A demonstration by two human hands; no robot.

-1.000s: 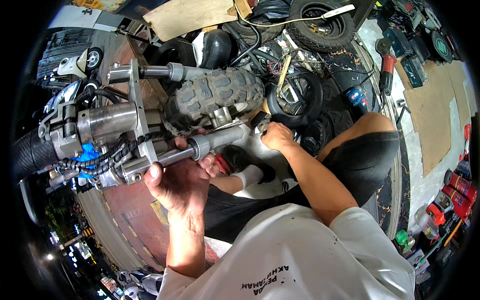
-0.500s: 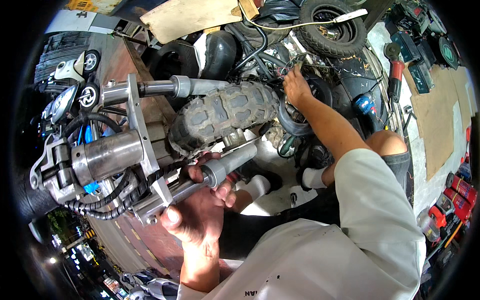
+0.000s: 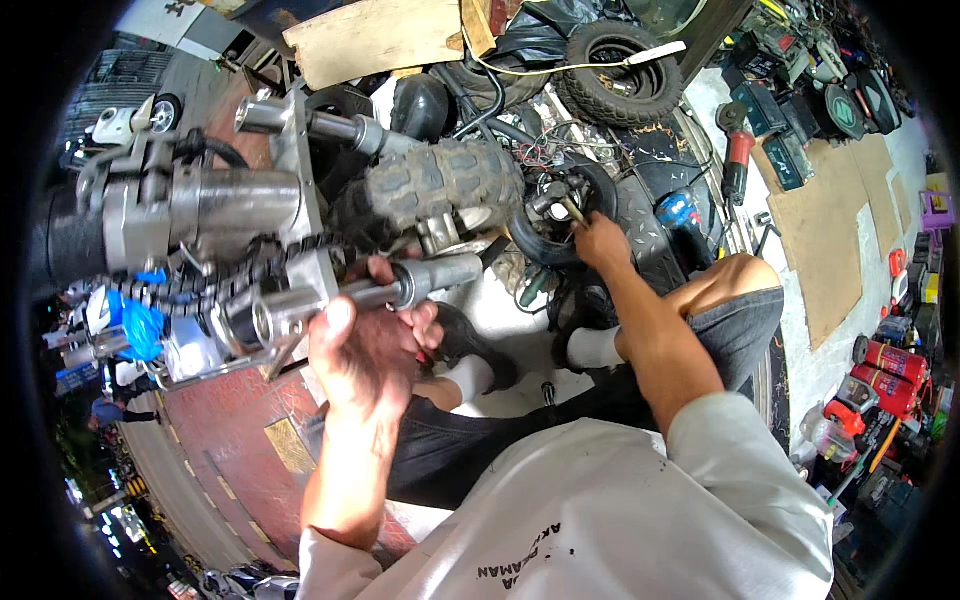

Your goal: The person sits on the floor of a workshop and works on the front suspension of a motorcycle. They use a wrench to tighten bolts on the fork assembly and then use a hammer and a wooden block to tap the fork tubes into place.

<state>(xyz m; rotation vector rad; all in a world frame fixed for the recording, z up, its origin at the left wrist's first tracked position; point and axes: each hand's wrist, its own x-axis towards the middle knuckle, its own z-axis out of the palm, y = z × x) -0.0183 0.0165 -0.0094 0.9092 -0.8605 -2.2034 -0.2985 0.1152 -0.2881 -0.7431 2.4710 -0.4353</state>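
My left hand is wrapped round the lower steel fork leg of an assembly with clamp plates, a steel steering tube and a spiral-wrapped cable. The knobby tire lies between the fork legs. My right hand is closed on the wooden handle of a hammer, whose metal head rests in or just over a smooth black tire. A small red object shows behind my left fingers, too hidden to make out.
Tires, a wooden board and tangled wires lie at the back. A red angle grinder, blue drill and cardboard sheet are on the right, near red canisters. Parked scooters and a person are at left.
My right hand reached up into the clutter, then came slightly down and now grips a hammer. My left hand stays on the fork, which shifts in view as the camera moves.
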